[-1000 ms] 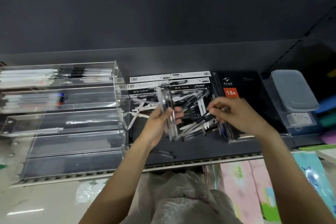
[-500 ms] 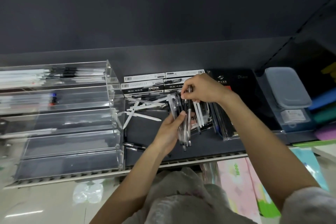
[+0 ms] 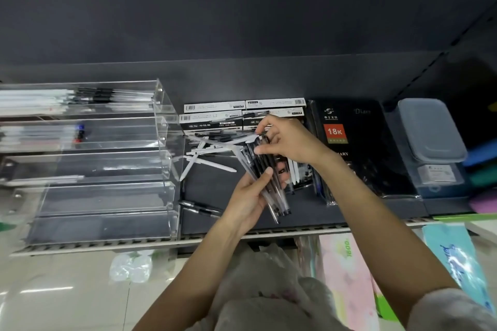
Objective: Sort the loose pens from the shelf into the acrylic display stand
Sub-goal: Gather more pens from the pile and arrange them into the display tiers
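Observation:
My left hand [image 3: 251, 196] grips a bundle of clear black-ink pens [image 3: 271, 191] above the dark shelf. At the bundle's upper end my right hand [image 3: 286, 142] pinches the pen tips with curled fingers. Under and behind both hands lies a heap of loose pens [image 3: 212, 154], white ones and clear ones. Two more dark pens [image 3: 200, 208] lie near the shelf's front edge. The stepped acrylic display stand [image 3: 107, 169] is on the left. Its top two tiers hold pens, the third a few, and the lower tiers look bare.
Behind the heap are white-and-black pen boxes [image 3: 215, 115]. To the right stand black wrapped notebooks [image 3: 357, 142] marked 18K and a grey lidded plastic box [image 3: 430, 131]. Below the shelf's front lip [image 3: 161, 243] hang pastel packs and a plastic bag.
My right hand picked pens from the heap and brought them up to the bundle in my left hand. The bundle is thicker now and tilted, tips pointing up-left.

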`<action>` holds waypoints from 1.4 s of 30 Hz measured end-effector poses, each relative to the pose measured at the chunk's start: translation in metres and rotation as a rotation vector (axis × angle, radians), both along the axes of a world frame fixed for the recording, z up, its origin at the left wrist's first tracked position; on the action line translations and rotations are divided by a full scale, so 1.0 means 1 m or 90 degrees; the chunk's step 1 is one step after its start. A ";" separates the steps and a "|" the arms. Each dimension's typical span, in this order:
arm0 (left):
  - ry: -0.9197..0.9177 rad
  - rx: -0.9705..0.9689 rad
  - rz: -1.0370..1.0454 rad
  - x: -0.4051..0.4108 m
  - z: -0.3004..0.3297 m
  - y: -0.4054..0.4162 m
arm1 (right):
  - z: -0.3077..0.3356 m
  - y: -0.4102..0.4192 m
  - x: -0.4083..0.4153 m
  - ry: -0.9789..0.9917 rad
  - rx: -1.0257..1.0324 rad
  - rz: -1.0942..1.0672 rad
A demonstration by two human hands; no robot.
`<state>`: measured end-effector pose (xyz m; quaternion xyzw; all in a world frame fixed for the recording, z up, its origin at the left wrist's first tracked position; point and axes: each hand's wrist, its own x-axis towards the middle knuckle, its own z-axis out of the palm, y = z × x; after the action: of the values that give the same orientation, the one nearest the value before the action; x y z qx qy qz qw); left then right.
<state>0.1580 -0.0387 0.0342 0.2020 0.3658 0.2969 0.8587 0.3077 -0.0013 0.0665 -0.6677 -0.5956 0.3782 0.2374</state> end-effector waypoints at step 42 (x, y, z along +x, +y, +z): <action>0.182 0.176 0.144 -0.325 0.027 0.080 | 0.007 -0.005 -0.339 0.035 0.269 -0.238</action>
<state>-0.1673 0.0417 0.0617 0.3156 0.4595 0.4073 0.7234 -0.0308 -0.0062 0.0739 -0.6913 -0.5209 0.2137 0.4529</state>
